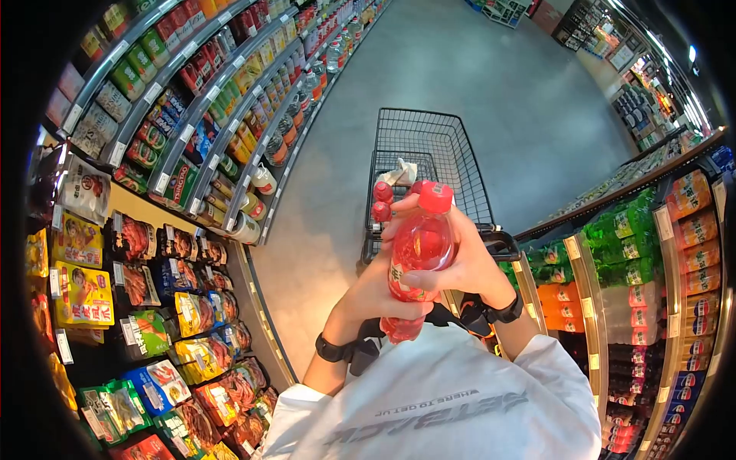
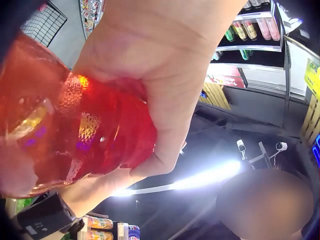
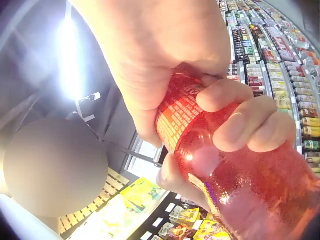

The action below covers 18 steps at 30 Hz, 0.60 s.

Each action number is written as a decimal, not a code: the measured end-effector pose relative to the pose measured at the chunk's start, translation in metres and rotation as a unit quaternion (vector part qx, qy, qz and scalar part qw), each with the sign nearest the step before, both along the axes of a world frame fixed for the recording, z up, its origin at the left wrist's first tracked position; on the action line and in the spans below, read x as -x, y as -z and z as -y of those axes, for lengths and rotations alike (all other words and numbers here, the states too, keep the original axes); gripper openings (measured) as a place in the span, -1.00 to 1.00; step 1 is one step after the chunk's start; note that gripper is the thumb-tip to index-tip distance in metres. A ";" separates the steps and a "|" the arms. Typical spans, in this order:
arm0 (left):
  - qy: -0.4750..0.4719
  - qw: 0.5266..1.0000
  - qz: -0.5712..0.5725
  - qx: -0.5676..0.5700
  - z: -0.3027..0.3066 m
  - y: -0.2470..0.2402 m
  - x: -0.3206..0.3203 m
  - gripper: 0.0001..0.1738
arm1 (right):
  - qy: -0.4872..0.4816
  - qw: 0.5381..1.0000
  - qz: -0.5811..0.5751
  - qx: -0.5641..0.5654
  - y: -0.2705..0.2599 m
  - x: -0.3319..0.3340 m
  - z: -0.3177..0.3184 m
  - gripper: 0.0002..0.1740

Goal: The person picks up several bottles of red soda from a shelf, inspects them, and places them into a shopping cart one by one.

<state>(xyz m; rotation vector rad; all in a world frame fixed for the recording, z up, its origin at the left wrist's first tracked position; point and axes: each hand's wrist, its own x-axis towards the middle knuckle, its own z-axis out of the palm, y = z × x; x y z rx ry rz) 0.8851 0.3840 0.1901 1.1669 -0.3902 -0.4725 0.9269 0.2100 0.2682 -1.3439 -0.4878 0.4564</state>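
Observation:
Both hands hold a plastic bottle of red drink with a red cap, upright in front of the chest over the cart handle. My left hand grips its lower part from the left, the thumb across the front. From the right, my right hand curls round it higher up, its thumb lying on the label. In the left wrist view the bottle's ridged red end sits against the left palm. The right wrist view has fingers wrapped over the bottle beside a printed red label.
A black wire shopping cart stands ahead, with a crumpled whitish item and small rounded red things at its near end. Drink shelves and packaged food line the left; bottle shelves the right. Grey floor stretches ahead.

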 end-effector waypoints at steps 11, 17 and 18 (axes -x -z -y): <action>-0.089 0.984 0.015 -0.151 0.024 -0.024 -0.047 -0.23 | 0.019 0.943 0.222 0.246 0.005 -0.071 0.055 -0.52; -0.225 0.855 0.237 -0.402 0.062 0.007 -0.083 0.30 | 0.187 0.951 0.071 0.237 0.033 -0.130 0.099 -0.60; -0.227 0.871 0.212 -0.380 0.062 0.008 -0.092 0.28 | 0.212 0.939 0.093 0.254 0.032 -0.144 0.106 -0.59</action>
